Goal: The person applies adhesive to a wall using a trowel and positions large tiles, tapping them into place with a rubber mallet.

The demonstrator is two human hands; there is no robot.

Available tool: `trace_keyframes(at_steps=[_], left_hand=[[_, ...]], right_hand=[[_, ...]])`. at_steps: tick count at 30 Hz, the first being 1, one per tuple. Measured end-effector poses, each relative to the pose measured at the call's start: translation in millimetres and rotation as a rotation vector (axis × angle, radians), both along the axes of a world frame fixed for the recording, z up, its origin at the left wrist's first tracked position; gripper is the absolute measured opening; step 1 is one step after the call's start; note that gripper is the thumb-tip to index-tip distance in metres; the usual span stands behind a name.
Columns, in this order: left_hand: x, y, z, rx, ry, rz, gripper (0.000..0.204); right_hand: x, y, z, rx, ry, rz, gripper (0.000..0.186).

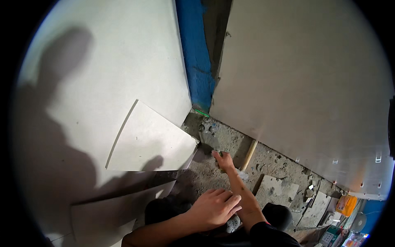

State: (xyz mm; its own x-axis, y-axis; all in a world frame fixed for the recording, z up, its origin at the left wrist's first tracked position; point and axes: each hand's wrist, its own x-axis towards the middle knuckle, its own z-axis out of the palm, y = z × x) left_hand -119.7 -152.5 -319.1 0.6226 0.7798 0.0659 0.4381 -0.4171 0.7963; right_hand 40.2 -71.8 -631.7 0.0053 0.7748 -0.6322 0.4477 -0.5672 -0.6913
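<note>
My right hand reaches low toward the corner, fingers closed round the handle of a trowel. The trowel's grey, mortar-smeared blade is over the rough floor, just right of a cut tile's corner. My left hand is held over my right forearm, nearer to me. Its fingers are loosely bent and apart, with nothing seen in them; the palm is hidden. The white cut tile leans against the left wall. A pale wooden handle stands against the right wall's foot, beyond my right wrist; its whitish lower end is partly hidden by my forearm.
Large white tiles and beige tiles face the two walls, with a blue-coated strip between. A bright green line crosses the corner's foot. Another slab leans lower left. Tile offcuts, an orange bag and a fan lie right.
</note>
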Motion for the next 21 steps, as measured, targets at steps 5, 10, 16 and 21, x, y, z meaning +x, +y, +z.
trace_keyframes(at_steps=[5,10,16,21], left_hand=[[4.3,-4.3,1.0,0.050,0.001,-0.015,0.026],[5.6,-9.7,-8.8,0.039,0.030,-0.058,0.026],[16.4,-32.2,-21.4,-0.132,0.387,-0.298,0.032],[39.4,-47.5,-28.3,-0.556,0.635,-0.619,0.042]], right_hand=[[35.0,-2.4,1.8,0.049,0.078,0.075,0.068],[50.7,-19.5,28.4,0.037,0.067,0.043,0.064],[76.3,-48.3,126.4,-0.046,-0.060,0.113,0.054],[95.7,-91.4,254.7,0.275,-0.130,0.181,0.043]])
